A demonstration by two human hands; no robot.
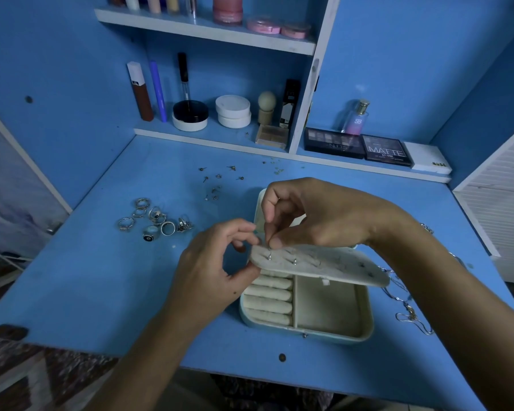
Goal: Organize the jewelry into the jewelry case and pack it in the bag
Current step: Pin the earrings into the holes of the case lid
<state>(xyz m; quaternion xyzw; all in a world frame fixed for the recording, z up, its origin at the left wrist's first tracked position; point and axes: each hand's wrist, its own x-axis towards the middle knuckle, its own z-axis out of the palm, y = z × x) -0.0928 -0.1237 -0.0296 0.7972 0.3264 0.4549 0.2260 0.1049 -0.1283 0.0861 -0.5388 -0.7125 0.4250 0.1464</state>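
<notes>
An open cream jewelry case (333, 310) lies on the blue desk, with ring rolls (269, 298) on its left side and a bare compartment on its right. Above the base a padded earring flap (324, 264) is held level, and two studs (282, 258) stick in it. My left hand (217, 271) grips the flap's left end between thumb and fingers. My right hand (303, 215) pinches a small earring at the flap's top left edge. Several rings (155, 221) lie left of the case, and several loose stud earrings (217, 180) lie farther back.
Thin chain necklaces (410, 312) trail on the desk right of the case, partly under my right forearm. Cosmetics, jars and eyeshadow palettes (359, 146) line the shelves at the back. The desk's front edge runs just below the case.
</notes>
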